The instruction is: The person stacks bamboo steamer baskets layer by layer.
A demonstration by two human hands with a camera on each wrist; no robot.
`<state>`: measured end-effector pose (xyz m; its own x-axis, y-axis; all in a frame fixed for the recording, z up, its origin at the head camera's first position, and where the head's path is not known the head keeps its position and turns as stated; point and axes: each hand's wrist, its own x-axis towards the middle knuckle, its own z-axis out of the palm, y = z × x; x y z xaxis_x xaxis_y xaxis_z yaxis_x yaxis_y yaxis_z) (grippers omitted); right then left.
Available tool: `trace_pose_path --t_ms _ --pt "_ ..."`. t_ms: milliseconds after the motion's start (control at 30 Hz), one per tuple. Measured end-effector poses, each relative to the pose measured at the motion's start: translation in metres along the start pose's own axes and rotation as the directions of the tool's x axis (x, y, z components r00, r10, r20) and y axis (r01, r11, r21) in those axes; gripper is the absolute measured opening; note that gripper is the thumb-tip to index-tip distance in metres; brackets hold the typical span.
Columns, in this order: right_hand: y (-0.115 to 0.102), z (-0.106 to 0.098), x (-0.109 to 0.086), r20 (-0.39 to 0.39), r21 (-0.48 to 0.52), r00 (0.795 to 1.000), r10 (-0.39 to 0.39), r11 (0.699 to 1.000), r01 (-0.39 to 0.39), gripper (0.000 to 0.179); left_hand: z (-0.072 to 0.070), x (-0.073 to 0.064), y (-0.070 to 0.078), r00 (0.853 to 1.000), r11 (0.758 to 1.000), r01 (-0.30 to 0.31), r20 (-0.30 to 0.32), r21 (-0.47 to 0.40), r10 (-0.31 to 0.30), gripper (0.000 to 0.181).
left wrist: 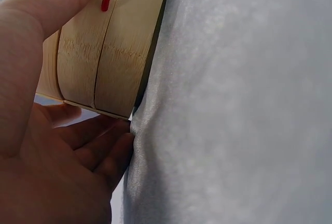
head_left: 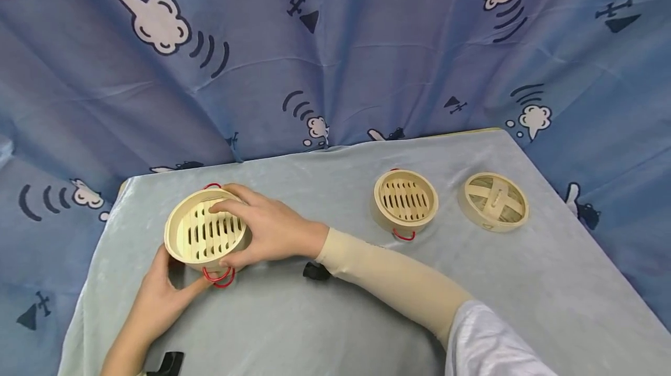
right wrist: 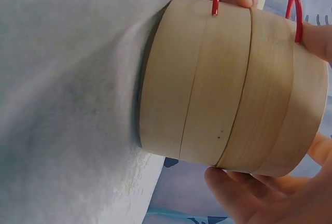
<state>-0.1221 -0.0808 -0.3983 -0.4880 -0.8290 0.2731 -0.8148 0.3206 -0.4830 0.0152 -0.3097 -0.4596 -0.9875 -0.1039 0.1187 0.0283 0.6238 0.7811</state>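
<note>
Two bamboo steamer baskets stand stacked at the left of the table, the upper basket (head_left: 177,230) with a slatted base and red loop handles. In the right wrist view, the lower basket (right wrist: 194,84) rests on the cloth with the upper one on top. My left hand (head_left: 157,294) grips the stack from the left and front, thumb on the lower basket near a red handle. From the right, my right hand (head_left: 275,227) holds the upper basket, its thumb by the front handle and a finger reaching over the rim. The fingers' far contacts are partly hidden.
Right of centre stands another steamer basket (head_left: 405,195) with red handles. A woven bamboo lid (head_left: 495,201) lies farther right. Grey-blue cloth covers the table (head_left: 325,329), and a patterned blue curtain (head_left: 335,50) hangs behind it.
</note>
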Motion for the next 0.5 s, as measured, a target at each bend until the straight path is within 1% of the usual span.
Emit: trace_pose_path --t_ms 267,400,467,500 --pt "-0.001 0.000 0.000 0.047 -0.031 0.998 0.037 0.999 -0.036 0.093 -0.001 0.000 -0.001 1.000 1.000 0.002 0.002 -0.019 -0.001 0.097" --pt "0.001 -0.004 -0.005 0.062 0.016 0.996 0.060 0.998 -0.061 0.099 0.000 0.000 -0.002 1.000 1.000 0.001 -0.003 -0.017 -0.001 0.093" --pt "0.004 -0.010 -0.010 0.042 0.052 0.997 0.069 0.996 -0.071 0.097 0.002 0.001 -0.002 1.000 1.000 -0.007 -0.004 -0.016 0.007 0.093" --pt "0.006 -0.013 -0.013 0.018 0.069 0.997 0.075 0.995 -0.076 0.096 0.003 0.002 -0.002 1.000 1.000 -0.011 -0.005 -0.015 0.011 0.092"
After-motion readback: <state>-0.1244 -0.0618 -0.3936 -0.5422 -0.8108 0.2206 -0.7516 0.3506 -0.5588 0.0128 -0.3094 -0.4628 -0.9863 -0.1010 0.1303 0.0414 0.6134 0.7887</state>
